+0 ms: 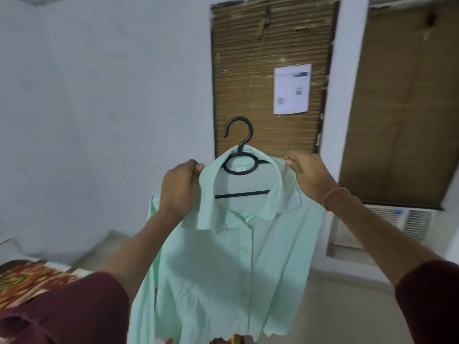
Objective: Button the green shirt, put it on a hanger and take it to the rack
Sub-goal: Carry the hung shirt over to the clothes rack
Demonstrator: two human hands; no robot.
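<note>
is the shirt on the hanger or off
On: the shirt hangs on the hanger, whose bar shows inside the collar, hook sticking out above.

Both arms raised fwd; L hand (177,187), R hand (309,178) each pinch green shirt (223,269)

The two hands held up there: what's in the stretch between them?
In the head view, the collar of the green shirt and the black hanger fill the gap between left hand and right hand.

Buttoned green shirt (223,269) on black hanger (243,194), front facing camera.
Pale mint, placket closed below open collar, hangs upright in mid-air; hook sticks up above collar, bar visible inside neck.
</note>
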